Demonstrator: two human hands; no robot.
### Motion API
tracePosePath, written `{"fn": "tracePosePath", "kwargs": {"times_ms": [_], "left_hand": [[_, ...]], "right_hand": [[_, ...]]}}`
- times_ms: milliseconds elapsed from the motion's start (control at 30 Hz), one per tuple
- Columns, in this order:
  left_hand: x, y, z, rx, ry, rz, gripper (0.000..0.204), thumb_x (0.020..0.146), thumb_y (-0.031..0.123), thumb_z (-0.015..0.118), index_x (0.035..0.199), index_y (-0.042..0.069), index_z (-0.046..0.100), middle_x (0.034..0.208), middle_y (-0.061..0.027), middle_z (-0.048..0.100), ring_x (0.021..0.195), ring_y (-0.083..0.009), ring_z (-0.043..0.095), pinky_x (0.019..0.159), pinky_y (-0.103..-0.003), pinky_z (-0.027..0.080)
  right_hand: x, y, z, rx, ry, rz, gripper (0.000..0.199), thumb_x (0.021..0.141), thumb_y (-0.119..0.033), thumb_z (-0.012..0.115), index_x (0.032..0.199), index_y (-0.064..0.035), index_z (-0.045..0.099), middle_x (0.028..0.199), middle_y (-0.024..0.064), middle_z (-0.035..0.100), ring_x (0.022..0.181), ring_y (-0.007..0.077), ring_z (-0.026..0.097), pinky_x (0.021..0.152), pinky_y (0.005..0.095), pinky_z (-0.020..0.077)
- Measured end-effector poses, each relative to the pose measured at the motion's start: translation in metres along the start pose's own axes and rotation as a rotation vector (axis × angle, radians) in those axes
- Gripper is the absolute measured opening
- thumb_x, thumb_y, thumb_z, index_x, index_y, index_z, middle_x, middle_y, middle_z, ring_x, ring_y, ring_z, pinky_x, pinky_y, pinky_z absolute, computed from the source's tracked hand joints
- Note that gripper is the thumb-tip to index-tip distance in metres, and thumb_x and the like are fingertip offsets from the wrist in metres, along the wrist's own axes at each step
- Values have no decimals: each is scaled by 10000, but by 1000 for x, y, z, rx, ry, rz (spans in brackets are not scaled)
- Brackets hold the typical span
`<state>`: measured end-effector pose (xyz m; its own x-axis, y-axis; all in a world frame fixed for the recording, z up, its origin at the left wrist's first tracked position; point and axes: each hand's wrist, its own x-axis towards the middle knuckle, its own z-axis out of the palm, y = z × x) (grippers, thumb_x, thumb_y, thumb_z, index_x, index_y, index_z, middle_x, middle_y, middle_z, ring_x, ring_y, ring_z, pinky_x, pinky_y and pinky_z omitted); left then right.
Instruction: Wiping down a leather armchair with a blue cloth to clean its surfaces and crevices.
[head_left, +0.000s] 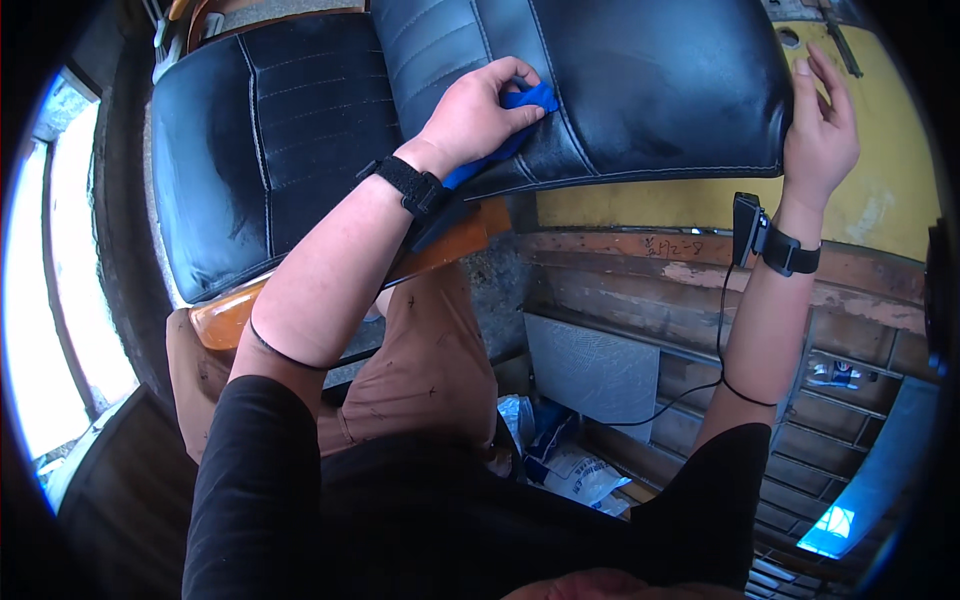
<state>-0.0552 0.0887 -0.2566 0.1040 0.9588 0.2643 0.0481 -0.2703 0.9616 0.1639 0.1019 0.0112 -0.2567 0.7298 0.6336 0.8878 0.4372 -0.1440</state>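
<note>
Blue rag (540,97) pinched in your left hand (478,112) at 12, likely a wipe-down; next, brace the backrest (665,85) with your half-open right hand (822,142), 2 o'clock.

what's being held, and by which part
The left hand holds a blue cloth by its bunched upper end; the right hand is at the black cushion, grip unclear.

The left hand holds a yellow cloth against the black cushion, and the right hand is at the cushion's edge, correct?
Not quite: the head view shows a blue cloth, not yellow. The left hand holds it against the black cushion, with the right hand at its edge.
</note>
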Motion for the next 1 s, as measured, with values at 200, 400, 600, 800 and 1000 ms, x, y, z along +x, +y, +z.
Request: {"fn": "tracePosePath", "kwargs": {"times_ms": [200,400,600,800,1000], "left_hand": [[-2,-3,-3,15,-117,-30,244,859,156,766,1077,74,694,923,-48,701,875,-132,638,853,-296,520],[-1,-3,0,0,-50,-20,246,840,196,793,1023,46,728,897,-73,724,820,-130,660,805,-288,532],[-3,-1,1,-8,-27,-44,254,837,212,799,1031,58,743,911,-85,730,812,-132,665,802,-284,537],[-1,-3,5,-59,-11,56,223,813,191,784,1015,99,762,954,-116,732,874,-269,692,839,-345,547],[2,-9,-2,164,-165,254,233,818,187,796,1026,90,760,936,-81,708,905,-224,664,868,-338,536]], "right_hand": [[-135,-37,70,305,452,-398,311,907,-8,623,1207,7,544,1264,160,527,1169,226,532,981,336,453],[-235,-66,177,240,200,-122,337,796,4,745,1091,-45,591,1176,137,521,1069,280,548,932,372,476],[-227,-75,194,171,254,-115,299,802,13,735,1057,-53,594,1157,132,538,1050,279,552,932,360,463],[-244,-97,211,629,-274,337,133,853,-11,669,979,14,633,854,139,692,762,276,685,726,350,538],[-237,-105,212,551,-299,320,117,821,-11,674,934,-41,664,799,125,703,736,277,706,663,349,543]]}}
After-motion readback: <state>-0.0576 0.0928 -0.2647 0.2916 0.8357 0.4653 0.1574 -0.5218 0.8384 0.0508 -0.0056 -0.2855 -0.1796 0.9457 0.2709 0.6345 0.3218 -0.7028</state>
